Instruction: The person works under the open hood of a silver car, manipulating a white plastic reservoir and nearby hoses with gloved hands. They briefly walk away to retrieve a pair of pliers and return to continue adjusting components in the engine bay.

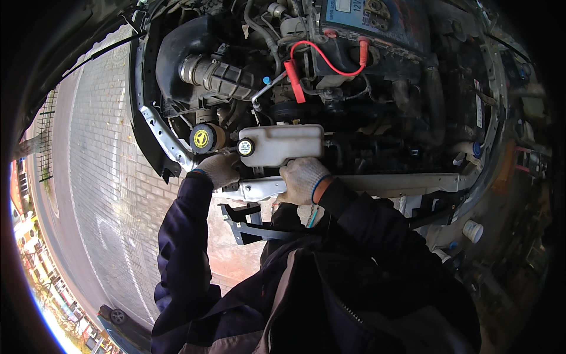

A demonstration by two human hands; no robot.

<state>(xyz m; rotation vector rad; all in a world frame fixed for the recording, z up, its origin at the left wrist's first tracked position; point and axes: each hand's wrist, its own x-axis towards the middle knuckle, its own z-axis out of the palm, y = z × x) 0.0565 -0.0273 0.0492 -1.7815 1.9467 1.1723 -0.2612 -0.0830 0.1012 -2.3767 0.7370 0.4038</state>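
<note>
White tank point(289, 144) sits just beyond the silver crossbar point(407, 183), which stands between you. Your right hand point(300, 179) overlaps its near edge, left hand point(220, 169) near its capped end; fingers curled, can't tell on what. Around: yellow-marked cap point(201, 139), red clip point(293, 81), battery point(349, 20).

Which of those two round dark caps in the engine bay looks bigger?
The yellow-centred cap, further left, looks bigger; the smaller cap, with a paler centre, sits on the white plastic tank.

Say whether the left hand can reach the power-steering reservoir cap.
Likely yes: the left hand is close beside the power-steering reservoir cap, and nothing visible covers it.
</note>
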